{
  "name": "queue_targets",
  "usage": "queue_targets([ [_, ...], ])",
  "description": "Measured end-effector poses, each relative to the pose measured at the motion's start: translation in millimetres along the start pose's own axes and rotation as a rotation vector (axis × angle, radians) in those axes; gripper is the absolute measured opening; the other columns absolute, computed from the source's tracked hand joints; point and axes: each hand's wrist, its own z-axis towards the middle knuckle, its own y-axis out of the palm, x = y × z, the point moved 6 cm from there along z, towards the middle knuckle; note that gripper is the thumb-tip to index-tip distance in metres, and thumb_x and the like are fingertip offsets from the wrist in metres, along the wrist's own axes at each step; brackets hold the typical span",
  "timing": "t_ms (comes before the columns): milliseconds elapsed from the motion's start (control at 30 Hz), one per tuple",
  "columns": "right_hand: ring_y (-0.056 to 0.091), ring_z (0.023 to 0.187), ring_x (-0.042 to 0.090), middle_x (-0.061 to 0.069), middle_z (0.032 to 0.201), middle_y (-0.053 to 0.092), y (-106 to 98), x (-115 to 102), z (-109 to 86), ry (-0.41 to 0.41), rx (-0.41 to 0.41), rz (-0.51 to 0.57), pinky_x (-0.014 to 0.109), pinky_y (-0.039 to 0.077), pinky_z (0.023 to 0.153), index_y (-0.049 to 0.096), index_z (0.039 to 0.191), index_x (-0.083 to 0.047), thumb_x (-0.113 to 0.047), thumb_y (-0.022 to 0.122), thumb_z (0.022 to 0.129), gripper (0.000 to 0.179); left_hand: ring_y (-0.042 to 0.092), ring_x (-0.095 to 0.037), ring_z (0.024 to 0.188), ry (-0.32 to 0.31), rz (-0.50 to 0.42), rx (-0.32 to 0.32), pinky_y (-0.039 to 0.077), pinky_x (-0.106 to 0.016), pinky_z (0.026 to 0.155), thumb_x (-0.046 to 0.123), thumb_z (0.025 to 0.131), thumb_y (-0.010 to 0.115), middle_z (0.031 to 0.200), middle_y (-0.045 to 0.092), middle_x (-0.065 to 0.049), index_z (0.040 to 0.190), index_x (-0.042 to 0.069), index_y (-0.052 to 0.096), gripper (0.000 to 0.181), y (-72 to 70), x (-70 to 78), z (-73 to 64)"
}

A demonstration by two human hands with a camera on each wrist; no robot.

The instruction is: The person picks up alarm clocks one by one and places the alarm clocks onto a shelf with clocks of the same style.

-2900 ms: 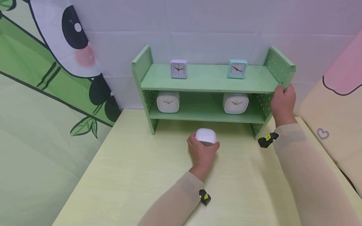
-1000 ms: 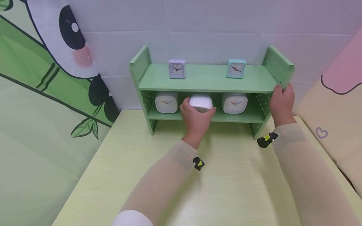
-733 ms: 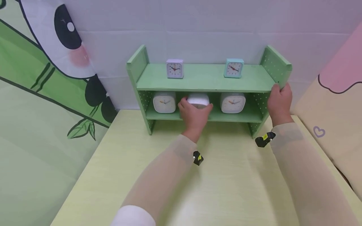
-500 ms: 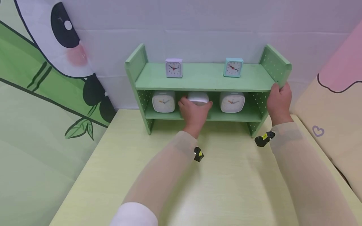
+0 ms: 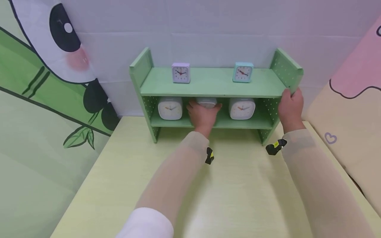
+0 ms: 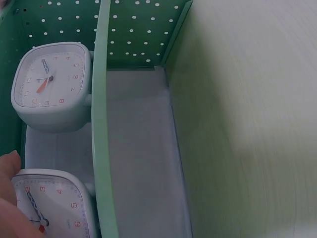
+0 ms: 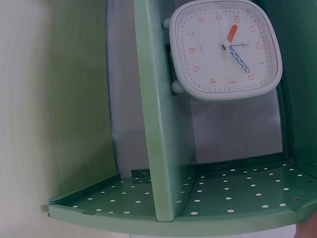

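My left hand (image 5: 203,116) reaches into the lower tier of a green two-tier shelf (image 5: 214,88), thumb and fingers spread around the sides of a white alarm clock (image 5: 206,101). The hand hides most of that clock's front in the head view. In the left wrist view the fingers (image 6: 11,198) lie along the edge of the same clock (image 6: 55,203), which sits close behind the tier's front edge. My right hand (image 5: 291,109) grips the shelf's right side panel (image 5: 287,71), high up near the top board; only a sliver of it shows in the right wrist view.
White alarm clocks stand left (image 5: 170,108) and right (image 5: 242,109) of the held one. On the top board are a small purple clock (image 5: 181,73) and a small turquoise clock (image 5: 242,72). The shelf stands on a pale wooden table (image 5: 232,185) before a printed cloth backdrop.
My left hand has carried the white clock from above the table up and back into the lower tier, between the other two white clocks. The right hand keeps its grip on the shelf.
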Motion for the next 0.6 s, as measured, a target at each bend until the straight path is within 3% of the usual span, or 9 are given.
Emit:
queue_targets([
  [233,0.044,0.122,0.014,0.006,0.137,0.052,1.5,-1.9,0.1,-0.026,0.000,0.014,0.029,0.035,0.106,0.047,0.147,-0.009,-0.037,0.029,0.108,0.052,0.050,-0.034,0.129,-0.006,0.036,0.002,0.047,-0.047,0.105,0.056,0.070,0.091,0.143,0.046,-0.015,0.152,0.005,0.036,0.111,0.7,-0.9,2.1],
  [433,0.045,0.122,0.013,0.006,0.137,0.053,3.8,-3.0,1.2,-0.032,0.003,0.019,0.028,0.035,0.106,0.048,0.147,-0.010,-0.037,0.029,0.108,0.051,0.053,-0.033,0.125,0.027,0.062,0.022,0.048,-0.046,0.103,0.059,0.067,0.092,0.138,0.049,-0.013,0.148,0.005,0.039,0.111,-1.5,-1.8,4.7],
  [600,0.045,0.121,0.013,0.006,0.137,0.053,3.2,-3.8,1.4,-0.032,0.002,0.026,0.028,0.036,0.105,0.047,0.147,-0.009,-0.036,0.028,0.108,0.051,0.053,-0.032,0.123,0.081,0.031,0.005,0.047,-0.045,0.104,0.055,0.067,0.094,0.134,0.050,-0.013,0.145,0.005,0.040,0.107,-3.2,-3.8,3.4],
])
